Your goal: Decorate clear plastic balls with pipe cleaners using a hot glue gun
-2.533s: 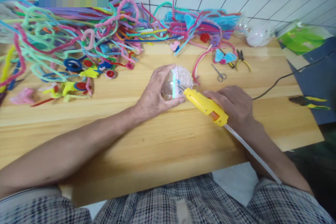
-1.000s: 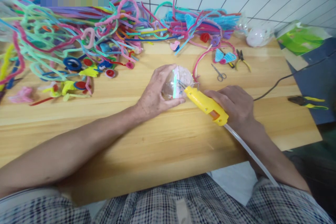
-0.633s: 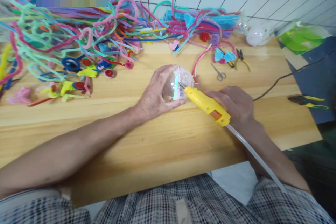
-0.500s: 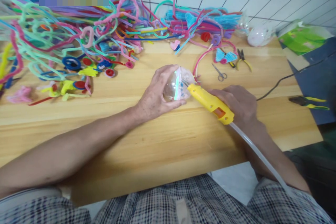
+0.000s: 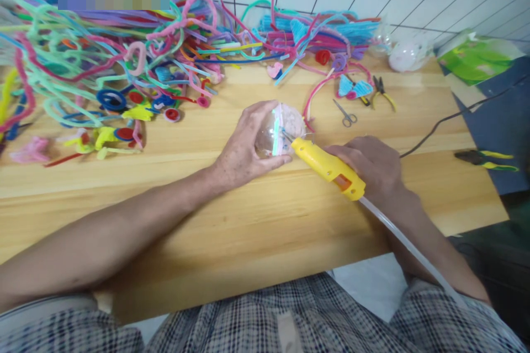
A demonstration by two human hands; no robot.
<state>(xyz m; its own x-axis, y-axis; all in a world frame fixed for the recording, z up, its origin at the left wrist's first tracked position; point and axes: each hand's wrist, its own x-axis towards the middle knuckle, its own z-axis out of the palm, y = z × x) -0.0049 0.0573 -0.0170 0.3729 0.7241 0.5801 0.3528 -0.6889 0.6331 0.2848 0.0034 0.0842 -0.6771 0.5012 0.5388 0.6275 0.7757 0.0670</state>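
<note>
My left hand [image 5: 244,149] is wrapped round the left side of a clear plastic ball [image 5: 266,135], which has a shiny iridescent band round its middle and whitish-pink filling in its right half. In my right hand [image 5: 368,162] is a yellow hot glue gun [image 5: 325,165], with a long translucent glue stick [image 5: 397,231] coming out of its rear. The gun's metal nozzle points at the ball and lies over or against it beside the band. Whether glue is coming out is too small to tell. Beyond the ball, a pink and white pipe cleaner [image 5: 313,96] lies curved on the table.
A tangle of coloured pipe cleaners [image 5: 83,60] covers the back left. Small scissors [image 5: 345,115], yellow-handled pliers [image 5: 383,95] and a blue bow [image 5: 355,87] lie beyond my right hand. More pliers [image 5: 484,160] rest at the right edge, near a black cable [image 5: 439,127]. Clear balls [image 5: 408,55] stand at the back.
The glue gun has shifted slightly left and down, bringing its nozzle closer to the ball's band. My left hand still holds the ball in nearly the same place.
</note>
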